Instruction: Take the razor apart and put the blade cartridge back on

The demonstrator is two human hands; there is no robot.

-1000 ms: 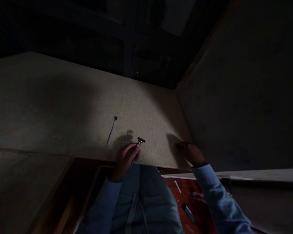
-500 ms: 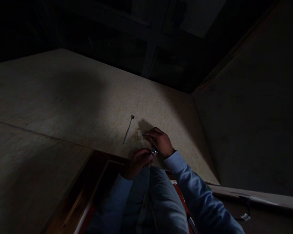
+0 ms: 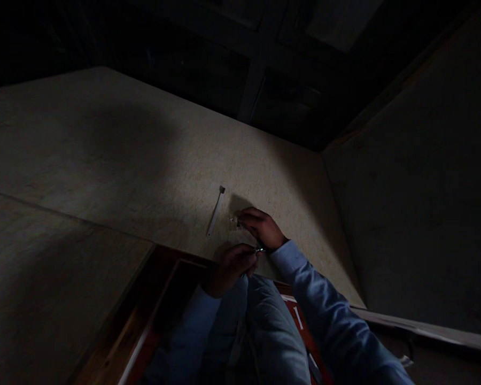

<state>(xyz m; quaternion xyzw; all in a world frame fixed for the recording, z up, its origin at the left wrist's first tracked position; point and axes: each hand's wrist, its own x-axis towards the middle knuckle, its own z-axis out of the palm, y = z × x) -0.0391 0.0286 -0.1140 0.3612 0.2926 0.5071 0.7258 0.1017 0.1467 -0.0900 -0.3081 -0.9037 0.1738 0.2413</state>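
Observation:
My left hand (image 3: 234, 264) is closed, pinching a small shiny metal piece (image 3: 260, 250) that sticks out to the right, below my other wrist. Its exact kind is too dark to make out. The fingers of my right hand (image 3: 262, 227) are pressed together and reach down to the tabletop. At their tips is a small dark bit, beside a small clear, glinting object (image 3: 233, 221) on the surface. A slim white brush (image 3: 215, 213), like a toothbrush with a dark head, lies to the left of both hands.
The pale stone-look tabletop (image 3: 144, 176) has a seam on the left. A dark window frame (image 3: 252, 88) stands behind it, a wall (image 3: 417, 203) on the right. Below the near edge, an open reddish wooden compartment (image 3: 132, 321) sits left of my legs (image 3: 264, 331).
My right fingertips have come closer to the small clear object. The metal piece in my left hand now points a little further right. The view has shifted slightly.

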